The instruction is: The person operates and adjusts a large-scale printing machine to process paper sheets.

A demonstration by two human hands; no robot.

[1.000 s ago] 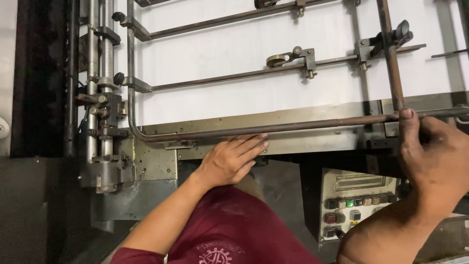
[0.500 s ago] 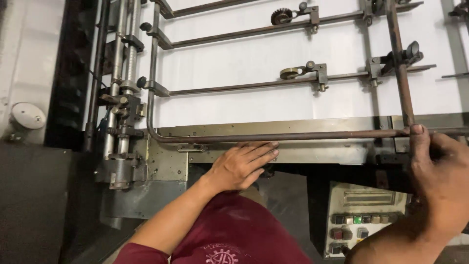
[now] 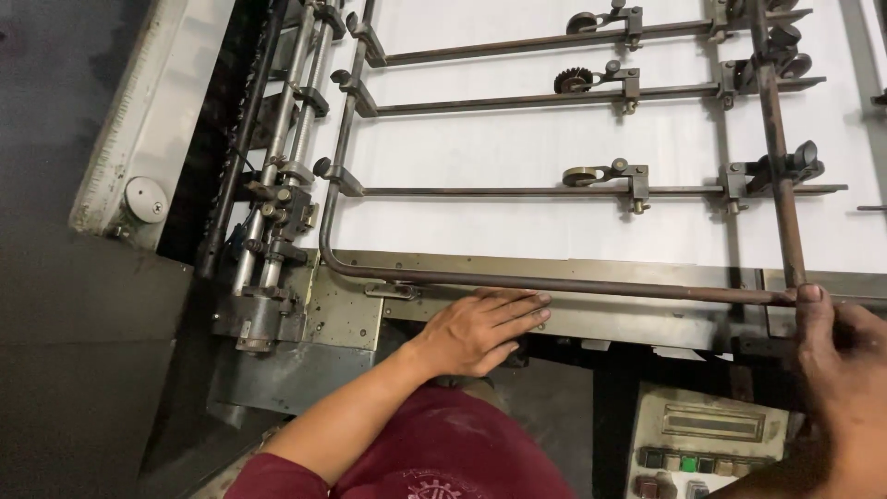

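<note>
While the left hand [image 3: 480,328] lies flat and open just below the long rod [image 3: 554,282], the right hand [image 3: 836,356] grips its right end, the rod running sideways between them.

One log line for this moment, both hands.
left hand: flat on metal front plate | right hand: touching brown horizontal metal rod | white paper sheet: under rods

Right hand [image 3: 845,370] cropped at edge
</note>
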